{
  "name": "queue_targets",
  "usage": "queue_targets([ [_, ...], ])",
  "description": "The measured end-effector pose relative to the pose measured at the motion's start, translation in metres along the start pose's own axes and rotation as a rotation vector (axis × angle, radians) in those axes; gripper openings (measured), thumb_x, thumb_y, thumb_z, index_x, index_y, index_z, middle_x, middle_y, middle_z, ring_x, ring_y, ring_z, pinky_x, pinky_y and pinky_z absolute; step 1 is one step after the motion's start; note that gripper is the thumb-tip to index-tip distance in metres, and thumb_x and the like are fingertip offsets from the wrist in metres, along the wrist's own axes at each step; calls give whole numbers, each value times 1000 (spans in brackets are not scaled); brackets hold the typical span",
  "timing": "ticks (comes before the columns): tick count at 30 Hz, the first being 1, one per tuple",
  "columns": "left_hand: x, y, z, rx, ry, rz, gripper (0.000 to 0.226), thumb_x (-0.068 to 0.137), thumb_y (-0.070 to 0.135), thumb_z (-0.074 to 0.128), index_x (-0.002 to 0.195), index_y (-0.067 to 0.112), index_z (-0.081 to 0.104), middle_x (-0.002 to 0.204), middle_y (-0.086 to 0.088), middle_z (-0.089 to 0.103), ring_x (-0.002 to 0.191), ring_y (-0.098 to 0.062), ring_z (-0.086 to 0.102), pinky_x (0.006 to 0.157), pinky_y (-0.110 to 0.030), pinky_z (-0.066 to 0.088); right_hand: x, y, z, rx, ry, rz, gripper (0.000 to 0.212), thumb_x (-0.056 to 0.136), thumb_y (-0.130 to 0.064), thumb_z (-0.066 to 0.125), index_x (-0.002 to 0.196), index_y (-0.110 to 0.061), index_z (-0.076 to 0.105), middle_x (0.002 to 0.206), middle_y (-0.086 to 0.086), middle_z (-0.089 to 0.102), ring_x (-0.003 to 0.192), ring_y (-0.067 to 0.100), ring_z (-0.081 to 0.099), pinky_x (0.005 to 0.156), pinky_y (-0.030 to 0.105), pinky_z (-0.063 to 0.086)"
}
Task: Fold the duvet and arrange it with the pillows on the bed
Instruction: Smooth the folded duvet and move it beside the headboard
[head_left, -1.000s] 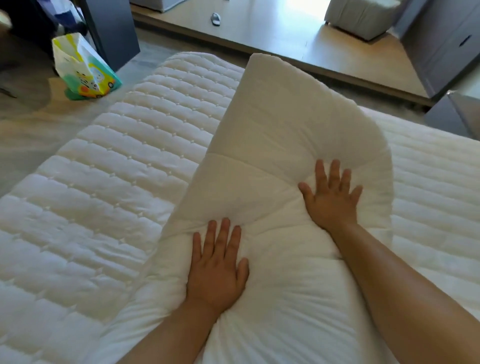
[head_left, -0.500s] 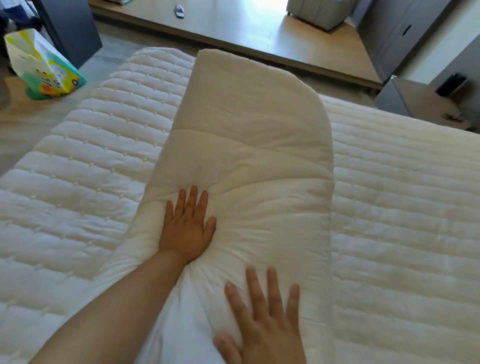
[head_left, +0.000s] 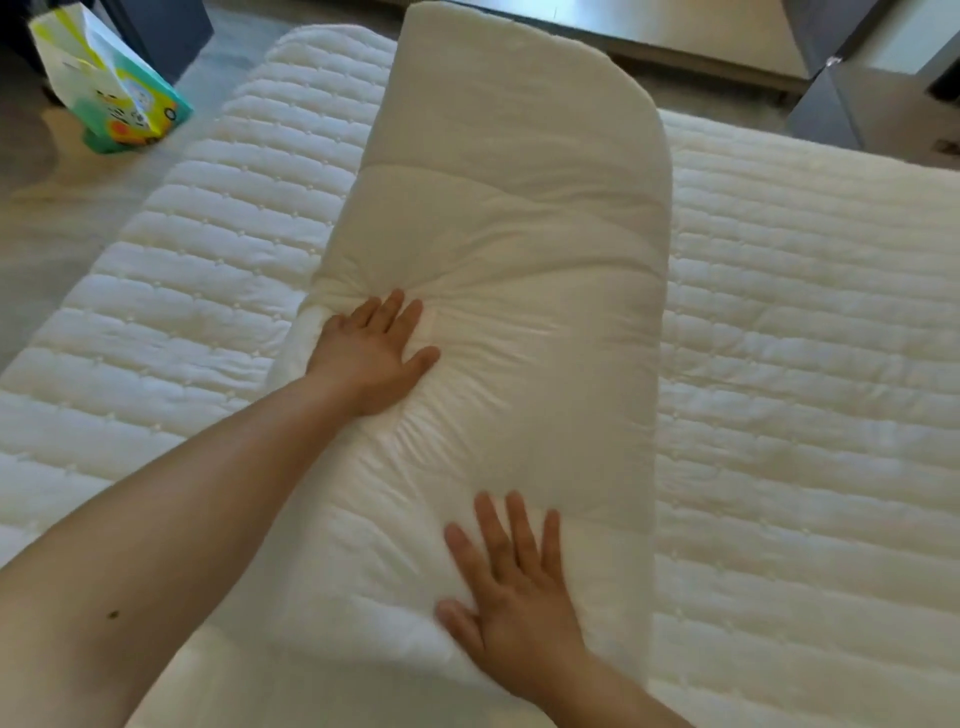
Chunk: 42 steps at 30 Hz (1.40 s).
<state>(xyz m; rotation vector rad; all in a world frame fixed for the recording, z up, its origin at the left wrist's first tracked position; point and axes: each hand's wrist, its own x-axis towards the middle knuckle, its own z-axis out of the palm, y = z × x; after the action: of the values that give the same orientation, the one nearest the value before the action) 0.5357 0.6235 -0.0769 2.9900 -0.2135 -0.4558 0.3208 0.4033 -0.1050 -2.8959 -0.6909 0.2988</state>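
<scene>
A cream duvet (head_left: 519, 218), folded into a long thick strip, lies lengthwise across the white quilted bed (head_left: 805, 364). My left hand (head_left: 371, 353) presses flat on the strip's left side near the middle, and the fabric wrinkles around it. My right hand (head_left: 511, 597) lies flat with spread fingers on the nearer part of the duvet. Neither hand grips anything. No pillow is in view.
A colourful paper bag (head_left: 111, 96) stands on the floor beyond the bed's left edge. A dark cabinet (head_left: 161, 31) is behind it. A wooden platform (head_left: 701, 36) and a grey bedside unit (head_left: 872, 104) lie past the far side of the bed.
My right hand moved from the duvet's far right part back to its near end. My left hand slid outward to the strip's left side, and the lifted far fold settled flat.
</scene>
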Motion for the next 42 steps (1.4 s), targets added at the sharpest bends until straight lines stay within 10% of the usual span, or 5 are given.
queue_targets([
  [9, -7, 7, 57, -17, 208, -55, 77, 93, 62, 14, 155, 16, 22, 162, -11, 19, 149, -32, 18, 116, -61, 8, 118, 96, -127, 245, 678, 89, 38, 92, -44, 47, 116, -20, 64, 129, 6, 55, 116, 25, 51, 94, 44, 40],
  [14, 3, 10, 79, -25, 238, -46, 74, 97, 59, 14, 152, 11, 28, 160, -14, 24, 148, -34, 22, 115, -63, 16, 292, 200, -197, 111, 345, 499, 75, 86, -74, 26, 149, -41, 2, 161, 0, -8, 146, 33, -8, 113, 61, -1],
  [21, 43, 1, 121, 11, 379, -28, 71, 100, 55, 16, 151, 8, 30, 159, -15, 25, 147, -34, 21, 115, -61, 17, 408, 264, -110, 38, 39, 542, 77, 80, -82, 10, 148, -48, -2, 161, -7, -3, 146, 34, -7, 108, 68, -6],
  [32, 64, -8, 119, -3, 297, -12, 71, 99, 57, 15, 153, 13, 28, 161, -9, 23, 148, -28, 23, 117, -52, 16, 418, 270, -87, -81, 13, 601, 75, 82, -77, 4, 149, -44, -4, 161, -1, -2, 145, 36, -6, 105, 70, -6],
  [42, 70, -40, 59, -224, 49, -5, 85, 77, 82, 6, 149, 43, 28, 157, 20, 20, 147, -13, 22, 115, -40, 27, 172, 208, -95, 887, 372, 835, 79, 80, -66, 55, 145, -25, 34, 148, 6, 39, 132, 25, 39, 108, 47, 35],
])
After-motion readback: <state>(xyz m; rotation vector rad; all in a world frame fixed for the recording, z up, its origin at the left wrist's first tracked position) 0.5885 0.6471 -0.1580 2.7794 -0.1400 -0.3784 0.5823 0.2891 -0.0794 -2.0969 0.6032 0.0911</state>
